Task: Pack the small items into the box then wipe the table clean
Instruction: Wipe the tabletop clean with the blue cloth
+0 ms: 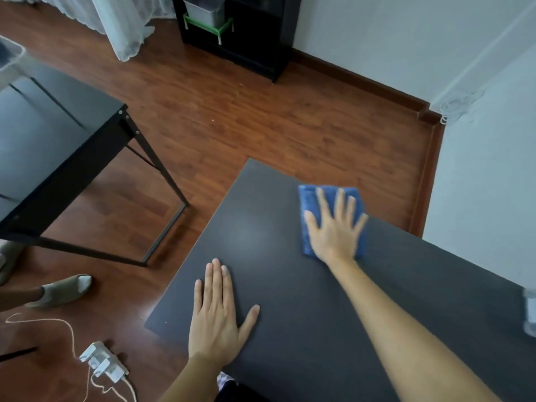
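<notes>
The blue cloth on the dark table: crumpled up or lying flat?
Flat. The blue cloth lies as a pad on the dark table, pressed under the right hand.

The near table (290,285) has a dark, matt, finely grained top with a faint sheen. The blue cloth (311,204) on it looks soft and napped. The floor (232,111) is glossy reddish wood plank; the left table (58,140) has a smooth black top on thin metal legs.

Our left hand (216,317) and right hand (335,227) are bare, forearms uncovered, with no sleeves, rings or watch.
</notes>
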The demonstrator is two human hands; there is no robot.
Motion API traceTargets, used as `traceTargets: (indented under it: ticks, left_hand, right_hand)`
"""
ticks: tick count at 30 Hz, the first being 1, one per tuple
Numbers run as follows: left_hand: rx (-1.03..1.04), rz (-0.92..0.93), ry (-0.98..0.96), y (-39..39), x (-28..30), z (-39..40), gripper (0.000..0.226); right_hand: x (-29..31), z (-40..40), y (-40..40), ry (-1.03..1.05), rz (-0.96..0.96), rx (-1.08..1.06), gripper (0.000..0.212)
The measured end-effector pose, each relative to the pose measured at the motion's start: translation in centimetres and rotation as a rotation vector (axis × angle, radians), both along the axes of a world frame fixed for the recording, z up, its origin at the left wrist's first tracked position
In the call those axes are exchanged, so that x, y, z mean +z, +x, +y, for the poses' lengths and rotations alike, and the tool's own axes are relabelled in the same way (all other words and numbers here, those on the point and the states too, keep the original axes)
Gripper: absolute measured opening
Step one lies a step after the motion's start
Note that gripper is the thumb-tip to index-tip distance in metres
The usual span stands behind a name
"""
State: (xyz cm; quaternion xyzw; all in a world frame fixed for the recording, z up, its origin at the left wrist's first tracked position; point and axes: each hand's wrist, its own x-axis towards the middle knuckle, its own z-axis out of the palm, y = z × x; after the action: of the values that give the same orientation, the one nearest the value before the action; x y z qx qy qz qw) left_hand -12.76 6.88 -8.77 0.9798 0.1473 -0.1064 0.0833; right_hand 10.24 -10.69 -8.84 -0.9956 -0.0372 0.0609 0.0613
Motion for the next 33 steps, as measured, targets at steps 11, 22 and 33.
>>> traceTargets:
  ticks: [11,22,33]
  left_hand:
    - [-0.014,-0.034,-0.001,0.2,0.1,0.2,0.096]
    - [-0.011,-0.037,0.006,-0.1,-0.4,-0.1,0.096]
    - [0.007,-0.057,-0.001,-0.3,-0.6,-0.1,0.096]
  right_hand:
    - [0.7,-0.2,0.5,0.015,0.019,-0.221,0.063]
    - [0.2,-16.6,-16.1,-0.068,0.049,-0.163,0.066]
    - [0.2,-5.3,-7.6,-0.005,0.019,-0.004,0.064]
